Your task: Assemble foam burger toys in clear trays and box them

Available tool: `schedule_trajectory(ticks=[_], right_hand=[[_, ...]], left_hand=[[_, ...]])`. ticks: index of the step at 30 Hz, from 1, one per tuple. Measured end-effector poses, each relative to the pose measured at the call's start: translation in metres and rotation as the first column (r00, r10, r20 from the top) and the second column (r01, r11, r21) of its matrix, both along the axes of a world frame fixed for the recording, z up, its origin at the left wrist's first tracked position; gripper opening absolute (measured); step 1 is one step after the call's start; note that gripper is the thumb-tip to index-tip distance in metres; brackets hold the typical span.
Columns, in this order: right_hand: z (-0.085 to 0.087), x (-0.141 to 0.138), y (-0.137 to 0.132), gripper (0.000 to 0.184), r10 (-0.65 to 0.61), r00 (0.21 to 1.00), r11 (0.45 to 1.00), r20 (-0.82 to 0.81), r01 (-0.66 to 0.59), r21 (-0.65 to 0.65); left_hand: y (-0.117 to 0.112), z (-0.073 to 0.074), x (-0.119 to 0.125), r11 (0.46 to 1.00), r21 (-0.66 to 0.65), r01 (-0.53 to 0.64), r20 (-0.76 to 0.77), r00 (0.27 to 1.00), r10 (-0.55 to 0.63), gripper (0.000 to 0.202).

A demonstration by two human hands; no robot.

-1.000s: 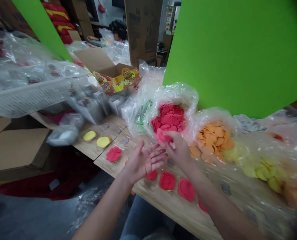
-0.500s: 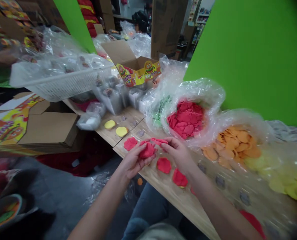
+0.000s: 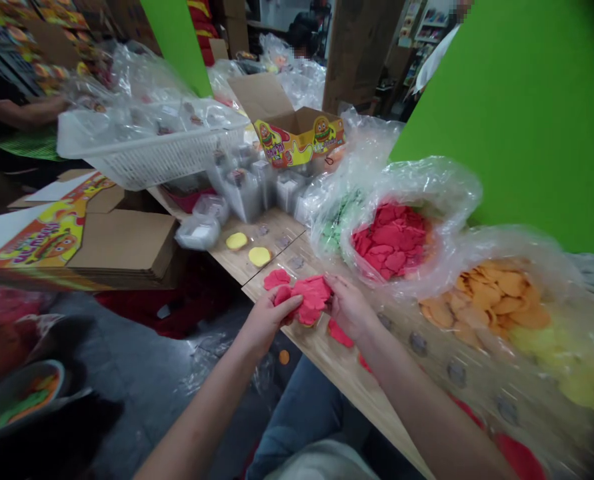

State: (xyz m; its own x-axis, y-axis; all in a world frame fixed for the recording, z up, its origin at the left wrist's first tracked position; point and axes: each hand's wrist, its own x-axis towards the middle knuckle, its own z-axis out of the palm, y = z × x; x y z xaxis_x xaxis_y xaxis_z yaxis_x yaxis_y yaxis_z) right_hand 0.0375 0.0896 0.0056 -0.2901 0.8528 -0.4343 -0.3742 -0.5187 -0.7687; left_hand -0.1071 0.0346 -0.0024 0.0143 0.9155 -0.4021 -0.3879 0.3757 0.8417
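My left hand [image 3: 269, 320] is closed on red, soft-looking, wavy-edged discs, its thumb across them. One red disc [image 3: 315, 293] spans the space between both hands. At its right edge, the fingers of my right hand [image 3: 353, 312] pinch it. Just beyond my left fingers lies another red disc [image 3: 277, 279] on the wooden table [image 3: 321, 343]. More red discs [image 3: 341, 333] form a row along the near edge, partly covered by my right hand and forearm. Two yellow discs [image 3: 259, 256] lie farther left.
Clear bags of red discs [image 3: 394, 240], orange discs [image 3: 497, 293] and pale yellow discs line the table's back. A printed box [image 3: 301, 140], clear plastic cups and a white basket [image 3: 157, 160] stand at the left. Folded cardboard [image 3: 121, 247] lies beside the table. A co-worker's arm [image 3: 31, 113] shows far left.
The red disc that my right hand held folded now lies spread open between both hands. The whole view has shifted, so the surroundings appear farther right.
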Motion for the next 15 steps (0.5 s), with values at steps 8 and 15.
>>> schedule_trajectory(ticks=[8, 15], right_hand=[[-0.011, -0.029, 0.012, 0.035, 0.232, 0.958, 0.967, 0.169, -0.247, 0.069], [-0.024, -0.064, 0.038, 0.028, 0.339, 0.791, 0.727, 0.508, -0.564, 0.393]], left_hand=[[-0.005, -0.020, -0.023, 0.977, -0.104, -0.184, 0.108, 0.975, 0.195, 0.025], [0.002, -0.018, -0.064, 0.977, -0.089, -0.193, 0.050, 0.979, 0.198, 0.022]])
